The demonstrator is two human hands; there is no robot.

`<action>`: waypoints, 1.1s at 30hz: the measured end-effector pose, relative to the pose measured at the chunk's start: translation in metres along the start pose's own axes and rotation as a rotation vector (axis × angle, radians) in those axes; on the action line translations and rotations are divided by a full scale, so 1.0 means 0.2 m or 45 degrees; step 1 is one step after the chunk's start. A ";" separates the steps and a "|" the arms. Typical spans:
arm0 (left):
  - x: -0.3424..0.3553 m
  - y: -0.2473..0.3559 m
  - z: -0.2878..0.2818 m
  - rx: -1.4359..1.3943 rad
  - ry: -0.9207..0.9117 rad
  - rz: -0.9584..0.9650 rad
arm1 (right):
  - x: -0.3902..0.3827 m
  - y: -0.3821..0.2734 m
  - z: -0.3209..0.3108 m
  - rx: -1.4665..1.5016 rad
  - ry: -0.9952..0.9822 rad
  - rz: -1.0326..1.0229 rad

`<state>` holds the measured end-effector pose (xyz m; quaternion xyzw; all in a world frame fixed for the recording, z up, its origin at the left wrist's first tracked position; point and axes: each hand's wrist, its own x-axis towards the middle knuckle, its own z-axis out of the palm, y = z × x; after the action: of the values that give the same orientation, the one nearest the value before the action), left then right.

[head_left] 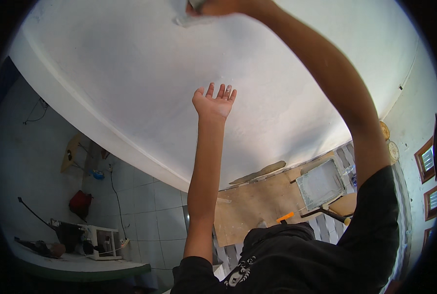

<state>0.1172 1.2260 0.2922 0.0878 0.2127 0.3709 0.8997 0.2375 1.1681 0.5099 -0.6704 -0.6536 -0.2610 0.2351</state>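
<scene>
A pale, smudged plastered wall surface [130, 83] fills the upper middle. My left hand [215, 99] is raised near or against it, empty, fingers spread, with white residue on fingers and palm. My right hand [211, 7] reaches high to the top edge of the view, closed on a grey tool [189, 20], partly out of frame, that looks like a scraper at the surface.
Below stand a tan board [243, 215], a white-crusted tray [319, 181] and an orange-handled tool [285, 216]. Left are tiled surfaces [164, 220], cables, a red bag [80, 202] and a cluttered ledge [106, 264]. Right is a wall with framed windows [426, 161].
</scene>
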 end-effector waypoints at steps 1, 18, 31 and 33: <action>-0.02 0.00 0.01 -0.006 -0.009 -0.013 | 0.07 0.01 -0.07 0.108 0.081 -0.027; -0.02 0.07 -0.07 0.015 -0.004 0.021 | -0.34 0.08 0.70 -0.333 0.606 -0.445; -0.12 0.00 -0.02 0.058 0.030 0.003 | 0.05 0.29 -0.10 0.272 0.198 -0.104; -0.11 0.00 -0.04 0.057 0.042 0.012 | 0.14 0.16 -0.30 0.290 0.121 0.179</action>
<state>0.0990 1.2108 0.2930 0.1028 0.2355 0.3717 0.8921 0.2679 1.1479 0.5748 -0.6705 -0.6184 -0.1994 0.3582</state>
